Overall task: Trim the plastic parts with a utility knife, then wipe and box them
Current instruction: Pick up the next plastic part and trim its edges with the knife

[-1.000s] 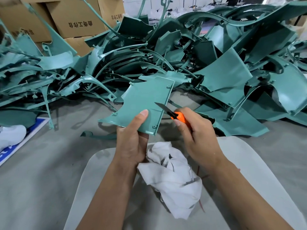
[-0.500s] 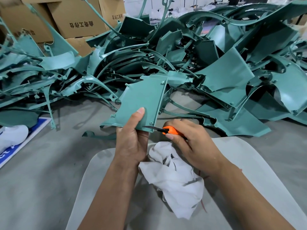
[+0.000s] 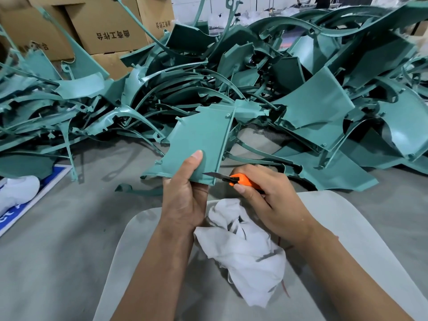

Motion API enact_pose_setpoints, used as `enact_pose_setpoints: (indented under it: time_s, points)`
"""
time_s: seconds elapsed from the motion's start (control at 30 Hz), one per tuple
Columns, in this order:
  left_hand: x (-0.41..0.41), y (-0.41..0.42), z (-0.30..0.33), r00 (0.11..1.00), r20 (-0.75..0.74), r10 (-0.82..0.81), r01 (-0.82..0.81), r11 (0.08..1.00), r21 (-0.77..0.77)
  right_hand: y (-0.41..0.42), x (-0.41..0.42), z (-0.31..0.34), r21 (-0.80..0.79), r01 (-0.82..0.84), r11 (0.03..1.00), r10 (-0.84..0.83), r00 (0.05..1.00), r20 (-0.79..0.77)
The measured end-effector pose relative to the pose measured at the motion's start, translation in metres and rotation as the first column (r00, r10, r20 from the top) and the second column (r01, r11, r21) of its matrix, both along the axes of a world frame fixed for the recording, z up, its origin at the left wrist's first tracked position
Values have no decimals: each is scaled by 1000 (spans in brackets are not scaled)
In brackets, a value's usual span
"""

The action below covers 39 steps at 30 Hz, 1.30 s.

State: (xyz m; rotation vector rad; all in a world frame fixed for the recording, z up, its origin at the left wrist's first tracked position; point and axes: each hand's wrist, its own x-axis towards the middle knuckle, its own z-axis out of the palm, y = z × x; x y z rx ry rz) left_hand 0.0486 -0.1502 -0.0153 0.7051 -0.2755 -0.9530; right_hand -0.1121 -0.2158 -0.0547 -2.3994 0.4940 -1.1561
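My left hand (image 3: 185, 195) grips a flat teal plastic panel (image 3: 201, 137) by its lower edge, thumb pressed on its face, holding it upright over the floor. My right hand (image 3: 271, 200) is closed on an orange utility knife (image 3: 242, 179). The knife's blade points left and lies against the panel's bottom right corner. A crumpled white cloth (image 3: 245, 246) rests on my lap below both hands, partly under my left wrist.
A big heap of teal plastic parts (image 3: 301, 89) covers the floor ahead from left to right. Cardboard boxes (image 3: 108, 26) stand behind it at the upper left. A blue-and-white sign (image 3: 30, 200) and a white bundle (image 3: 16, 193) lie at the left.
My right hand brought the knife down from the panel's right edge to its bottom right corner. The panel was tipped more upright and shifted slightly.
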Motion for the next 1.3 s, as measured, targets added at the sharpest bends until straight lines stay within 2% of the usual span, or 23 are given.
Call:
enact_pose_setpoints:
  time_s: [0.07,0.17,0.27,0.37,0.43,0.5,0.6,0.73,0.93,1.13,1.3]
  points:
    - [0,1,0,1000,19,0,0,1000,4,-1,0,1,12,3,1000,-3,1000,-17]
    - [0,3,3,999,31,-11,11,1000,-16,-4,-4,2,48,66,997,-67,997,36]
    - [1,5,4,1000,26,-13,15,999,-48,-10,-7,3,110,241,964,-248,967,55]
    - [1,6,5,1000,14,-10,11,997,-72,-14,-9,2,249,388,888,-422,900,105]
    - [1,6,4,1000,16,-9,10,997,-81,-10,-11,6,206,341,917,-378,908,182]
    - [0,6,4,1000,20,-3,4,997,-80,-2,-10,9,83,215,973,-227,956,184]
    - [-2,6,5,999,32,-6,9,997,-74,4,-2,6,-22,69,997,-67,995,71]
    - [1,3,-1,999,26,-22,23,999,-48,2,1,3,-46,25,999,-26,999,-35]
    - [2,5,2,999,39,-34,36,998,-58,0,-1,2,-10,77,997,-77,997,22]
    - [1,5,-1,994,84,-76,78,997,-23,-10,-9,7,48,260,964,-264,955,138]
    - [2,5,-5,987,135,-88,94,995,-36,-14,-11,11,63,400,914,-405,899,167]
